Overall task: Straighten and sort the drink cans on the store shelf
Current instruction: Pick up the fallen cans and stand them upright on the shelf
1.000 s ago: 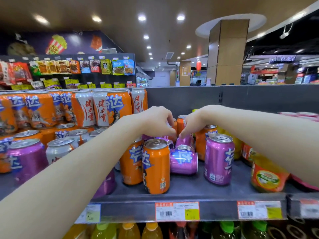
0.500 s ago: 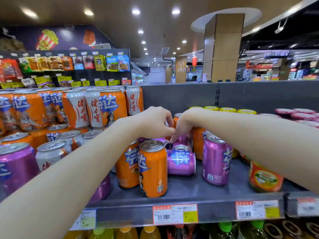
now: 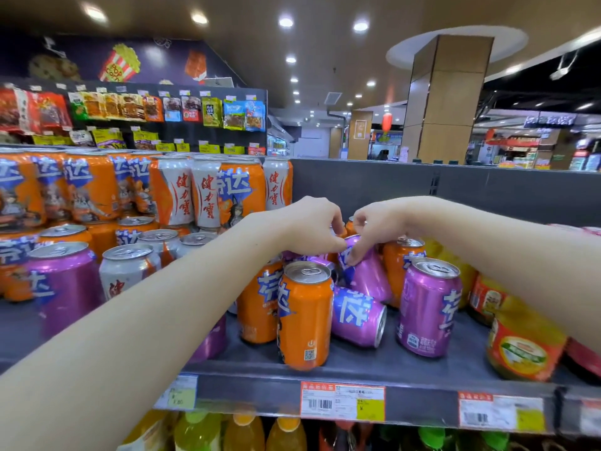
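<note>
A tilted purple can [image 3: 369, 278] leans in the middle of the grey shelf [image 3: 374, 358]. My left hand [image 3: 310, 226] and my right hand [image 3: 379, 224] both pinch its upper end, fingers closed. Below it another purple can [image 3: 357, 315] lies on its side. An orange can [image 3: 305, 317] stands upright at the shelf front, with a second orange can [image 3: 257, 307] behind it on the left. An upright purple can [image 3: 429, 307] stands to the right, and an orange can [image 3: 401, 265] stands behind that. What lies under my palms is hidden.
Stacked orange and white cans [image 3: 182, 190] and a large purple can [image 3: 65, 284] fill the left of the shelf. Yellow-and-red jars [image 3: 523, 346] crowd the right. Price tags [image 3: 341, 400] line the shelf edge, with bottles [image 3: 244, 431] on the shelf below.
The purple can at the back has risen from lying on its side to a steep tilt under both hands. My view has moved closer to the shelf.
</note>
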Demonstrator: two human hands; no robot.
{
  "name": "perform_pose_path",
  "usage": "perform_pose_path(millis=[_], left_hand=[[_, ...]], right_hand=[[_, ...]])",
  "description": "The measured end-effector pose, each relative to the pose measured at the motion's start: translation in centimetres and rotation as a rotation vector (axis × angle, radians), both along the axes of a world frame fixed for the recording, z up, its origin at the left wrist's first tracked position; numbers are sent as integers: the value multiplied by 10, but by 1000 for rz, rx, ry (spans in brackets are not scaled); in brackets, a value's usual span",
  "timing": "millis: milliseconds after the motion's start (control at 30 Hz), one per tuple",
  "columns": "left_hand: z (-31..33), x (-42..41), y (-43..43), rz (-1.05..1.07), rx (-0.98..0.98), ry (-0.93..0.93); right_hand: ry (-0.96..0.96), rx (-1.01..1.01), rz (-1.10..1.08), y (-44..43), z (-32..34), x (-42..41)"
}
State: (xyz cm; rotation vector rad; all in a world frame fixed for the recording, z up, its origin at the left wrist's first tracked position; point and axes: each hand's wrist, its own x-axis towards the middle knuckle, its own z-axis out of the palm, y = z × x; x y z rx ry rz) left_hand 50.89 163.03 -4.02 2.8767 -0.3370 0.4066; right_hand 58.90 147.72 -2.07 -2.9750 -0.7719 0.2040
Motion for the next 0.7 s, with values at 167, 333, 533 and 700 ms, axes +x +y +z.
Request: perform_pose_path(millis=[167,333,533,700], left_hand=[[-1,3,-3,1,23,19],[4,-2,-4,-16,10,27],[18,-13,-9,-36,-27,44],[20,-20,-16,-45,-17,43]], right_hand=[[-1,68,142,-13,9,-15],[-18,23,173,-24,14,-22],[2,-45,211,-35,11,-29],[-47,-59,272,-37,11,-41]])
